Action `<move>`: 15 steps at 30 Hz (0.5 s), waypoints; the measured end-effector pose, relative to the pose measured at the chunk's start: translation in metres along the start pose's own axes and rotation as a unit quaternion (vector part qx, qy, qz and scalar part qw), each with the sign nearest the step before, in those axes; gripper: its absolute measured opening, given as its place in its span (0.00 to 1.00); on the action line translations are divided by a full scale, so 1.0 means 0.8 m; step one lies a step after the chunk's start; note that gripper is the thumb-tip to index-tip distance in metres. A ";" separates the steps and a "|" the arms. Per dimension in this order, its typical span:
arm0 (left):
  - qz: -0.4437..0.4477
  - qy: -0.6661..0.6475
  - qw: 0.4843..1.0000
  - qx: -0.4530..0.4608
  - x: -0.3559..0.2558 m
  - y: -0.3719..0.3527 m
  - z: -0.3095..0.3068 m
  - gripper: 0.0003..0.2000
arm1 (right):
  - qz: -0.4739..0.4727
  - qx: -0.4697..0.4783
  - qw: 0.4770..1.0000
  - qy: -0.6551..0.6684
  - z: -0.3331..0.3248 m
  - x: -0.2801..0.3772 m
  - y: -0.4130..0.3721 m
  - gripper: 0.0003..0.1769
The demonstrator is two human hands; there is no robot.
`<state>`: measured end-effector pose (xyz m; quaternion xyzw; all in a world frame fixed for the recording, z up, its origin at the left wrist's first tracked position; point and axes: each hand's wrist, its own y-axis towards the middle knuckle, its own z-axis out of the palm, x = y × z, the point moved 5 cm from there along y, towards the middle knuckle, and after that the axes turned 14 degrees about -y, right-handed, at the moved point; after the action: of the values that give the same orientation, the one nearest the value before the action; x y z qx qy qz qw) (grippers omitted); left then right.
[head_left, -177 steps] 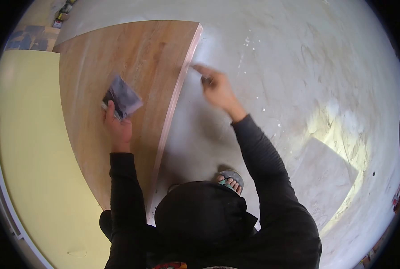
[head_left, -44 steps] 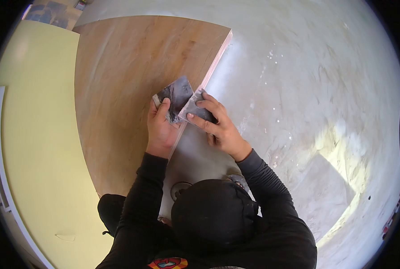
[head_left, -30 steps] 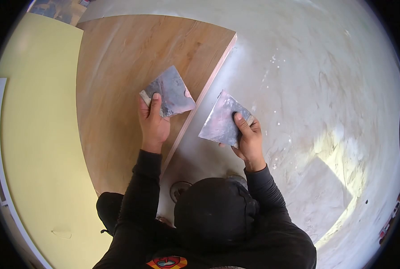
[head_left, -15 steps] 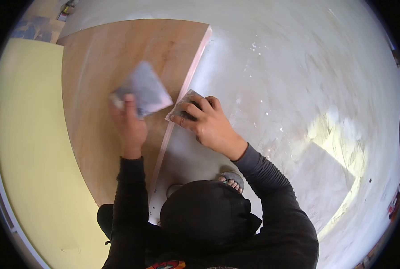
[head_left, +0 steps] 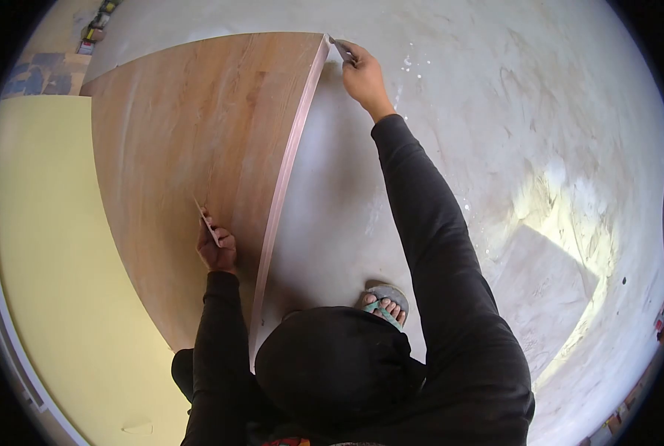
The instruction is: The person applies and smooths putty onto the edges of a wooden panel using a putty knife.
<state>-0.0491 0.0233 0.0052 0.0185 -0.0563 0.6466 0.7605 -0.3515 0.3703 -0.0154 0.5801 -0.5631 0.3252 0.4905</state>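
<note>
A brown wood-grain panel (head_left: 183, 149) stands up from the floor, its long narrow edge (head_left: 291, 152) coated in pale pink filler. At the far corner of that edge, my right hand (head_left: 367, 80) grips a small grey putty scraper (head_left: 342, 50) whose tip touches or nearly touches the corner. My left hand (head_left: 219, 249) is closed around a flat putty plate (head_left: 206, 223), seen almost edge-on, over the panel's face. How much filler lies on the plate cannot be made out from this angle.
A pale yellow panel (head_left: 49, 215) lies along the left. The smooth grey floor (head_left: 451, 141) carries white specks and a yellow dusty patch (head_left: 562, 215) at right. My sandaled foot (head_left: 385, 303) is beside the panel edge. Small items (head_left: 94, 33) sit at upper left.
My right hand has moved with the scraper from mid-edge up to the far corner. My left hand has dropped lower and turned its plate from face-on to edge-on.
</note>
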 end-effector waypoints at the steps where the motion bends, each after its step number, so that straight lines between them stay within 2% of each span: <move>1: -0.009 -0.012 1.000 0.005 -0.001 0.001 -0.001 0.20 | 0.002 0.000 1.000 -0.001 0.001 0.002 0.002 0.25; 10: -0.037 -0.014 0.999 0.003 -0.004 0.000 -0.003 0.19 | -0.006 -0.027 1.000 -0.003 0.018 -0.004 0.005 0.25; 13: -0.034 -0.024 0.999 0.006 -0.004 0.001 -0.005 0.18 | -0.035 -0.073 0.997 0.016 0.035 0.002 -0.005 0.25; 15: -0.030 -0.025 0.999 0.004 -0.004 0.000 -0.006 0.19 | -0.069 -0.117 0.990 -0.031 0.036 0.010 -0.019 0.25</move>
<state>-0.0493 0.0205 -0.0001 0.0392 -0.0725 0.6228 0.7780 -0.3402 0.3391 -0.0199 0.5658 -0.5710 0.2046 0.5585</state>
